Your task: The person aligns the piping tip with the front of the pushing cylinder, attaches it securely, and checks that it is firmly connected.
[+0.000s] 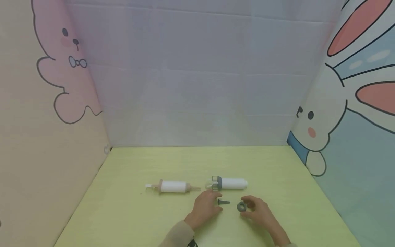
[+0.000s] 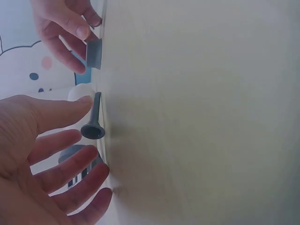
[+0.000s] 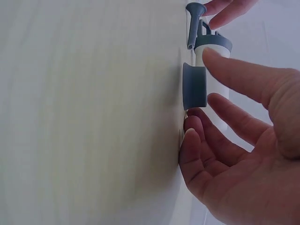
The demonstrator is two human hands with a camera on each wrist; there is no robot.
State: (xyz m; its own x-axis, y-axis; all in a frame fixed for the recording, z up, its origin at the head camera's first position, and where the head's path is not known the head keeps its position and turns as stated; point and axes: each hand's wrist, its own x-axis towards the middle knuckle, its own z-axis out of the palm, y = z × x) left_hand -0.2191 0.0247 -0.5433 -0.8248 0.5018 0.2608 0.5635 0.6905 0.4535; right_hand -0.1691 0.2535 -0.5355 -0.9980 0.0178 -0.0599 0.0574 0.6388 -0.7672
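A small dark grey funnel-shaped nozzle (image 1: 224, 202) lies on its side on the table, flared end toward my left hand (image 1: 206, 207). That hand's thumb and fingers are spread apart around the nozzle's flared end (image 2: 93, 131), with a gap visible in the left wrist view. Beside my right hand (image 1: 260, 212), a dark grey ring (image 1: 241, 206) stands on the table. The right thumb and index finger sit close on either side of the ring (image 3: 194, 86); whether they touch it I cannot tell. The other right fingers curve loosely toward the table.
Behind the hands lies a white cylinder with a grey handled end (image 1: 232, 183). Left of it is another white cylinder (image 1: 174, 186) with beige ends and a thin rod. Both rest on the yellow-green table (image 1: 123, 219), which has printed cloth walls (image 1: 197, 85) around it.
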